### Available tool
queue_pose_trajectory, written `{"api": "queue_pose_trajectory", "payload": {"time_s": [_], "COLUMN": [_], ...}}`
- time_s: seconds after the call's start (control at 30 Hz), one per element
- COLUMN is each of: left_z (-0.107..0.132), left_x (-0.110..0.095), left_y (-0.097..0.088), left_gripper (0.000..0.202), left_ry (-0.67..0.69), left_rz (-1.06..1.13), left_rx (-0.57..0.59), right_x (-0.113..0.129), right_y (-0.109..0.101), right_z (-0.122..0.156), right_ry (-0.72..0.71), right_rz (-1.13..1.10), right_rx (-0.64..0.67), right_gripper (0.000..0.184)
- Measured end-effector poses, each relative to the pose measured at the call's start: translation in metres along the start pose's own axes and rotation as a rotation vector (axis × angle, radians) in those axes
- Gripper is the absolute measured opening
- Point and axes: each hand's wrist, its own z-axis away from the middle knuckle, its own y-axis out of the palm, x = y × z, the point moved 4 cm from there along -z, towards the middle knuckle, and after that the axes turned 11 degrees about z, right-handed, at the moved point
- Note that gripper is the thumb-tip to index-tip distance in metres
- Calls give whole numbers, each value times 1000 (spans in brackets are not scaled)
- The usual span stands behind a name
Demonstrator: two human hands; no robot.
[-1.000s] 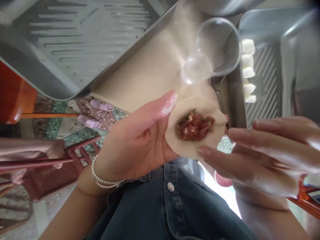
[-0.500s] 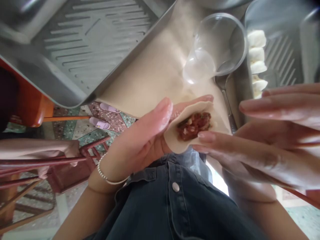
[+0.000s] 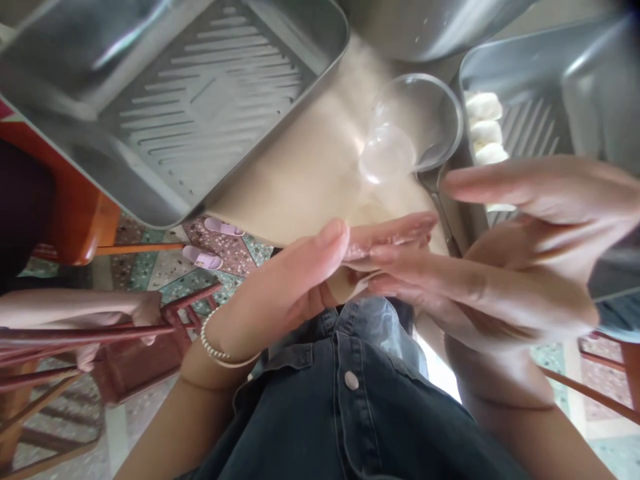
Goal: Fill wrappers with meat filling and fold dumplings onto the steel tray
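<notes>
My left hand (image 3: 295, 273), with a beaded bracelet at its wrist, cradles a dumpling wrapper (image 3: 344, 285) in front of my denim shirt. Only part of the pale dough shows, with a little red meat filling at its fold. The fingers of my right hand (image 3: 505, 280) lie over the wrapper and press its near side up and over the filling. Its thumb points away, held apart. Beyond my hands, a clear plastic cup (image 3: 430, 120) lies on the tan table surface. A metal spoon (image 3: 445, 213) is beside it, partly hidden by my right hand.
A ridged metal tray (image 3: 210, 100) fills the upper left. Another metal tray (image 3: 530, 127) at right holds a row of white dumplings (image 3: 484, 123). A metal bowl (image 3: 435, 33) stands at the back. At left, another person's arm (image 3: 75, 307) rests by a red chair (image 3: 140, 367).
The wrapper lay spread with its filling exposed; now it is partly folded and mostly covered by my right fingers. The view has shifted, so the trays and cup sit lower and further left or right.
</notes>
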Motion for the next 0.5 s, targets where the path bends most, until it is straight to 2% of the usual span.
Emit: {"api": "queue_pose_trajectory", "payload": {"time_s": [0.1,0.17,0.33,0.5], "left_z": [-1,-3,-10,-8], "left_x": [-1,0,8,16], "left_y": [-1,-1,0,4], "left_gripper": [50,53,49,52], "left_ry": [30,75,284,405], "left_rz": [30,82,98,25], "left_rx": [-14,-7,15,39], "right_x": [1,-1,-8,-1], "right_y": [-1,-2,-11,-9], "right_z": [-1,-4,-6,-7], "right_ry": [-62,-72,60,30], "right_rz": [-40,-41,80,157], "right_rx": [-156,-205,-342,-348], "right_gripper": [16,13,15,14]}}
